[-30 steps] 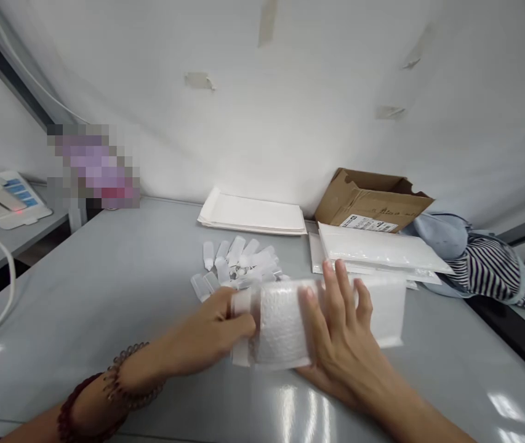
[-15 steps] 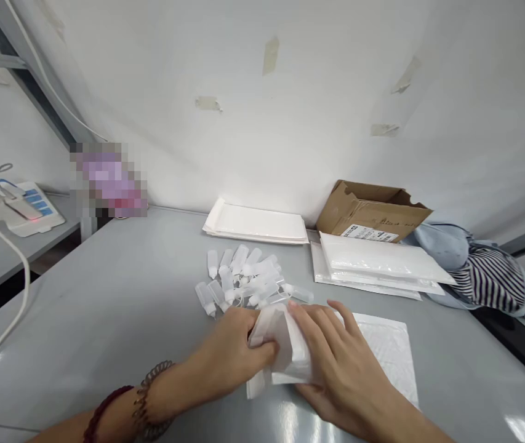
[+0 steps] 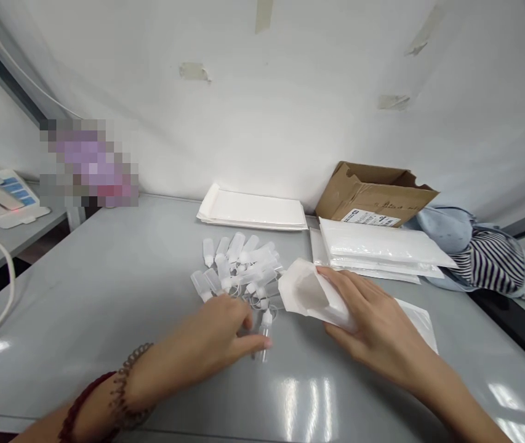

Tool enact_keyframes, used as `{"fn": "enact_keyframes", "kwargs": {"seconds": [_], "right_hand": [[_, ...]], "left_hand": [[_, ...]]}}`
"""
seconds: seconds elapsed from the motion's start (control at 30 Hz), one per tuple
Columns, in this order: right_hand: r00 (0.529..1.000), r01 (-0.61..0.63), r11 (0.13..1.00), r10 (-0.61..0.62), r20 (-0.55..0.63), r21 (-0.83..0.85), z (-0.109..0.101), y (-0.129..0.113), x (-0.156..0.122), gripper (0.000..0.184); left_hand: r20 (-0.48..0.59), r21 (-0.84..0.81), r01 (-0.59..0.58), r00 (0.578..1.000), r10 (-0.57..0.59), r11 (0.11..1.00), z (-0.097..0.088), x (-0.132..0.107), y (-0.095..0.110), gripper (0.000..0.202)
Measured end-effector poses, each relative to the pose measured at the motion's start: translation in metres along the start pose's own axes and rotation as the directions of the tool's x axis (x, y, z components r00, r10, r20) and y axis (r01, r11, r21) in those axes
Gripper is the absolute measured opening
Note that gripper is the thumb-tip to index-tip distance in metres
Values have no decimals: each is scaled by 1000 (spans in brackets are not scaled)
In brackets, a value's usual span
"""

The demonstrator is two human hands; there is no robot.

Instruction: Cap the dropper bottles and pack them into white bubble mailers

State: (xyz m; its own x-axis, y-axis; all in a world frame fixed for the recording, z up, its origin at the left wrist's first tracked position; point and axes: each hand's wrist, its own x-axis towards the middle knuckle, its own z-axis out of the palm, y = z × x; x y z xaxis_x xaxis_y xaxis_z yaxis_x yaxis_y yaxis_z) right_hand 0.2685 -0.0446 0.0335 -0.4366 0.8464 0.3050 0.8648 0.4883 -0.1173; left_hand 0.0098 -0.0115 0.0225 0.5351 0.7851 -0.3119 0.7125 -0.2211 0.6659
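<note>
White bubble mailer (image 3: 311, 290) lies mid-table, its mouth gaping toward nine o'clock, grasped by the right hand (image 3: 375, 320); left hand (image 3: 218, 335) pinches one small bottle (image 3: 265, 326), at six o'clock of the bottle heap (image 3: 239, 264).

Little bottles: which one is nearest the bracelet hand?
The lone bottle touching the left hand's fingers, in front of the pile; the rest lie bunched behind it, beside the right hand's envelope.

Table (image 3: 105, 295) left open; bottles (image 3: 239, 264), mailer stacks (image 3: 377, 249) block rear.
</note>
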Motion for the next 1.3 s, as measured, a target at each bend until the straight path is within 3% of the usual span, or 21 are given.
{"fn": "enact_keyframes", "kwargs": {"seconds": [0.13, 0.23, 0.37, 0.4, 0.47, 0.53, 0.63, 0.83, 0.9, 1.0, 1.13, 1.3], "right_hand": [[996, -16, 999, 12, 90, 44, 5, -1, 1, 69], [993, -8, 999, 5, 115, 31, 7, -1, 2, 70], [999, -6, 998, 10, 53, -67, 6, 1, 1, 70], [999, -9, 997, 12, 43, -77, 5, 1, 1, 70], [998, -16, 998, 19, 51, -60, 5, 0, 1, 72], [997, -18, 999, 20, 74, -28, 6, -2, 0, 74], [994, -1, 1000, -2, 112, 21, 9, -9, 1, 73], [987, 21, 993, -39, 157, 117, 16, -22, 0, 74], [989, 20, 992, -39, 145, 128, 18, -24, 0, 75], [991, 25, 991, -41, 125, 130, 19, -26, -1, 77], [991, 69, 989, -83, 107, 130, 22, -30, -2, 77], [989, 104, 982, -119, 92, 158, 26, -38, -4, 73]], "left_hand": [[-38, 38, 15, 999, -13, 999, 25, 4, 3, 27], [-24, 38, 22, 999, -21, 999, 26, 5, 4, 13], [-42, -28, 57, 997, -58, 998, -3, 2, 6, 16], [-87, -76, 75, 993, -81, 994, -12, 1, 8, 19], [-176, -194, 32, 982, -67, 981, -27, -2, 13, 25], [-198, -324, -8, 978, -60, 946, -32, -4, 19, 24], [-121, -452, -12, 991, -48, 892, -25, -6, 25, 27], [-15, -496, 5, 1000, -14, 868, -6, -1, 21, 29], [-20, -464, -11, 1000, 2, 886, -5, 1, 19, 28], [-122, -291, -107, 990, 74, 951, -2, 4, 16, 21], [-242, -12, -318, 921, 305, 948, 10, 4, 10, 18], [-123, 222, -494, 841, 526, 841, 24, -1, 6, 26]]}}
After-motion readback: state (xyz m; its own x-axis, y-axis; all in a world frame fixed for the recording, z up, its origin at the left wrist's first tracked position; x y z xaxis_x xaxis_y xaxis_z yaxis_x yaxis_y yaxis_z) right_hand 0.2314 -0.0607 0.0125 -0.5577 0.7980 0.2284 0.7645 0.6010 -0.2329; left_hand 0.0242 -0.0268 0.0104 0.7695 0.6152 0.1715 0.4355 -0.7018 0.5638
